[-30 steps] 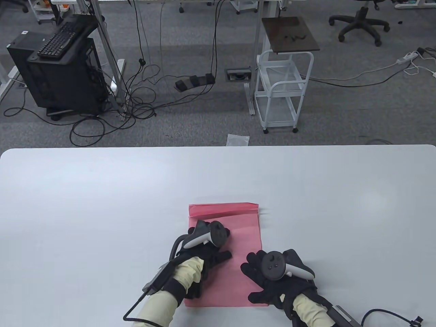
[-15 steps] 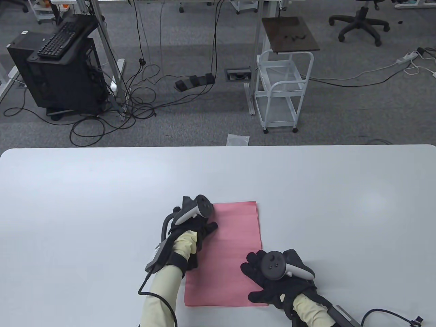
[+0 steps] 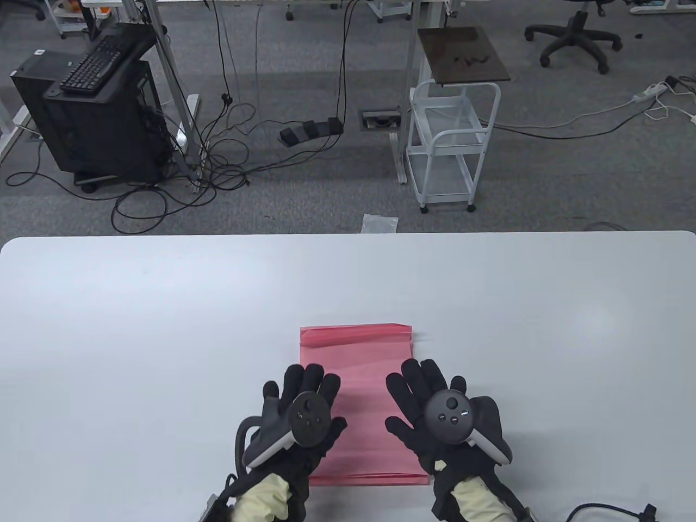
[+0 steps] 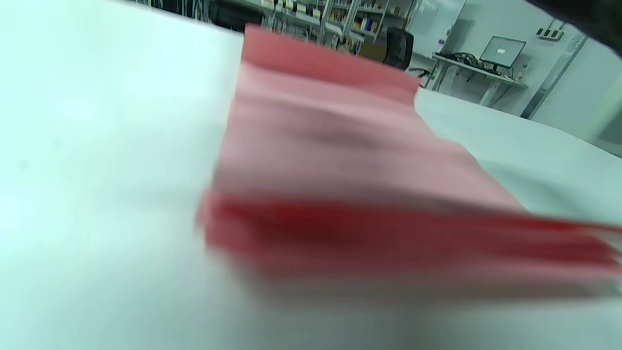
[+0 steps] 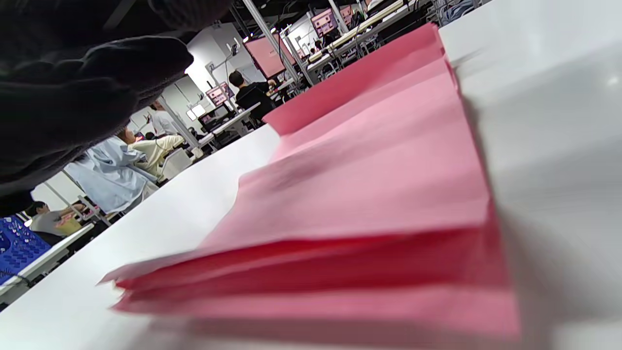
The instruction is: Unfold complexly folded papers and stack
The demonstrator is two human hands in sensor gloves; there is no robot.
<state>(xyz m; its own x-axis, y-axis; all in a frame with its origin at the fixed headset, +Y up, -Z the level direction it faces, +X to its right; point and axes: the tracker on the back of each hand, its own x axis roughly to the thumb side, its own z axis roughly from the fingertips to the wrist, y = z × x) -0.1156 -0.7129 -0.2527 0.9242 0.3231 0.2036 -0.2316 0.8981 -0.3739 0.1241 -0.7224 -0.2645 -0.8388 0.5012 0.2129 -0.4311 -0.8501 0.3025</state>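
A stack of pink papers [image 3: 361, 380] lies near the front middle of the white table [image 3: 163, 326]. Its far edge stands up a little along a crease. My left hand [image 3: 296, 397] rests flat on the stack's left side with the fingers spread. My right hand [image 3: 429, 397] rests flat on its right side, fingers spread. Neither hand holds anything. The left wrist view shows the stack [image 4: 340, 160] blurred, from its near edge. The right wrist view shows the layered near edges of the stack [image 5: 369, 194].
The table's far edge runs across the middle of the table view. Beyond it, on the floor, stand a white cart [image 3: 451, 147], a black computer case [image 3: 92, 109] and loose cables. A small plastic bag [image 3: 379, 223] lies on the floor by the table edge.
My left hand came back from the stack's far left corner to its near left side and lies flat. My right hand slid a little forward. The far edge has lifted again.
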